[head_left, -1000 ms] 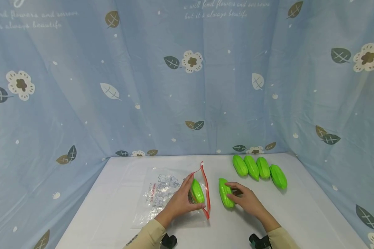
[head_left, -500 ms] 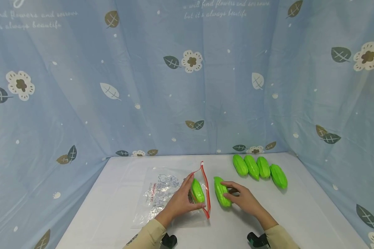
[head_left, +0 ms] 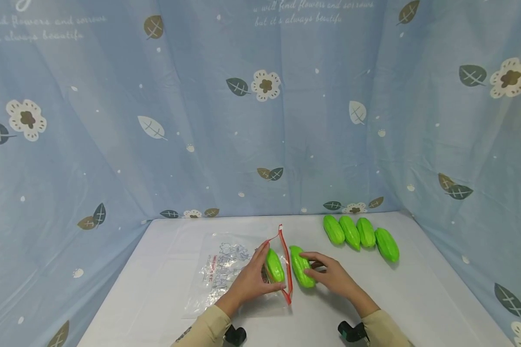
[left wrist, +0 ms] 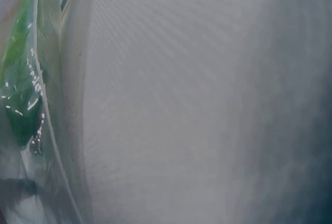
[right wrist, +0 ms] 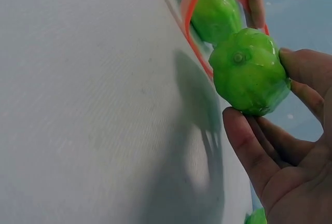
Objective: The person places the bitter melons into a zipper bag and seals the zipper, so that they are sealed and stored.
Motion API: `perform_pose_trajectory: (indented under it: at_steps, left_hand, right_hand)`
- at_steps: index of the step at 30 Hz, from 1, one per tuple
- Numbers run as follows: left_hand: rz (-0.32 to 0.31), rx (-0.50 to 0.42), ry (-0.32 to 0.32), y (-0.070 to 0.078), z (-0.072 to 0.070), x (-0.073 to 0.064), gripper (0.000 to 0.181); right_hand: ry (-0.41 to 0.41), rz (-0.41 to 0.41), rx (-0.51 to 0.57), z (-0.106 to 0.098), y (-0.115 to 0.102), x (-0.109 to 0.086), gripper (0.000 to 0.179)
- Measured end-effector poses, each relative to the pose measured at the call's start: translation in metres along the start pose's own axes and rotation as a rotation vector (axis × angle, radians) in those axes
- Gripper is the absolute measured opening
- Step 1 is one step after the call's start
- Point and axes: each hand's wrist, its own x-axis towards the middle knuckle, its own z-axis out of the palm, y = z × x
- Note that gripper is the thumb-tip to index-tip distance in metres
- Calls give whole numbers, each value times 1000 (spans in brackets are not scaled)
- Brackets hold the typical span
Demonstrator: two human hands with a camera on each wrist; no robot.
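Note:
A clear zip bag [head_left: 226,270] with a red-edged mouth lies on the table in the head view. My left hand [head_left: 252,279] is at its mouth, thumb and straight fingers spread apart against the opening. Between them, just inside the mouth, shows a bright green ribbed gourd [head_left: 275,266]. My right hand [head_left: 332,274] pinches another ribbed gourd [head_left: 301,267] between thumb and fingers, right beside the red edge. In the right wrist view, this held gourd [right wrist: 249,73] is above the table, its stem end toward the camera. The left wrist view shows green [left wrist: 21,79] through the plastic.
Several more green gourds [head_left: 351,233] lie in a row at the back right of the white table [head_left: 156,289]. A blue printed curtain [head_left: 200,120] surrounds the table at the back and sides.
My right hand has moved left with the gourd, from a gap away to right beside the bag's red edge. The left hand and the bag have stayed in place.

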Motion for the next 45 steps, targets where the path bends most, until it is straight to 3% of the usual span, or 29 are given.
perform_pose_trajectory:
  at_steps: [11, 27, 45]
  left_hand:
    - [-2, 10, -2, 2, -1, -1, 119]
    - [-10, -2, -3, 3, -2, -1, 118]
    - [43, -19, 6, 11, -3, 3, 120]
  right_hand:
    - [-53, -9, 2, 8, -6, 9, 43]
    - [-64, -28, -37, 16, -1, 23, 43]
    - [-65, -16, -36, 24, -11, 30, 44]
